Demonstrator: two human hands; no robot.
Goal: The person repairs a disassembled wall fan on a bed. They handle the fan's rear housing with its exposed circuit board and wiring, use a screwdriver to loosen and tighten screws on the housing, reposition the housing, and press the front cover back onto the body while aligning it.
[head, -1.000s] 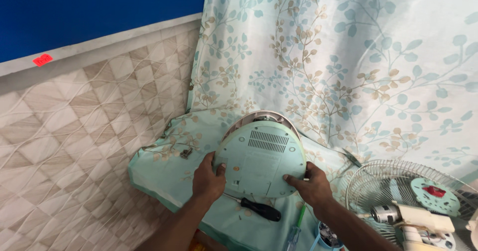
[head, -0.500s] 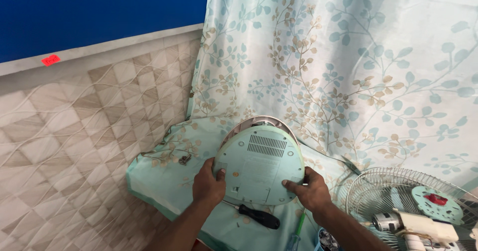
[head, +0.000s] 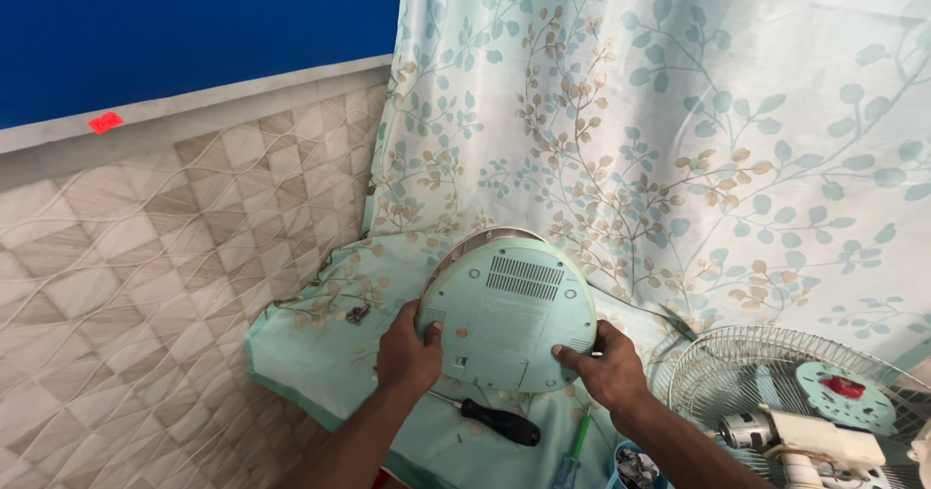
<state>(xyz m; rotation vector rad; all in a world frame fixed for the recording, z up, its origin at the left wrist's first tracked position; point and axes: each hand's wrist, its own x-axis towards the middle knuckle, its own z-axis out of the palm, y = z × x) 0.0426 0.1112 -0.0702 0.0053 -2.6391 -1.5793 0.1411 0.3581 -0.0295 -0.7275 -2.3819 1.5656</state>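
Note:
A round pale-green fan base (head: 509, 310) stands tilted on edge, its underside with vent slots facing me. My left hand (head: 407, 353) grips its left rim. On the lower right rim sits my right hand (head: 606, 363), fingers curled against the edge. Just below the base a black-handled screwdriver (head: 495, 421) lies on the cloth, and a green-handled screwdriver (head: 572, 450) lies near my right forearm.
A leaf-patterned curtain cloth (head: 320, 344) hangs behind and spreads over the tiled floor (head: 126, 305). At the lower right lie a wire fan guard (head: 737, 373), a fan motor (head: 776, 436) and a red-capped hub (head: 842, 387). A few small screws (head: 357, 313) rest on the cloth.
Both hands have kept their hold on the base, which sits slightly more upright. The view has shifted a little; nothing was let go.

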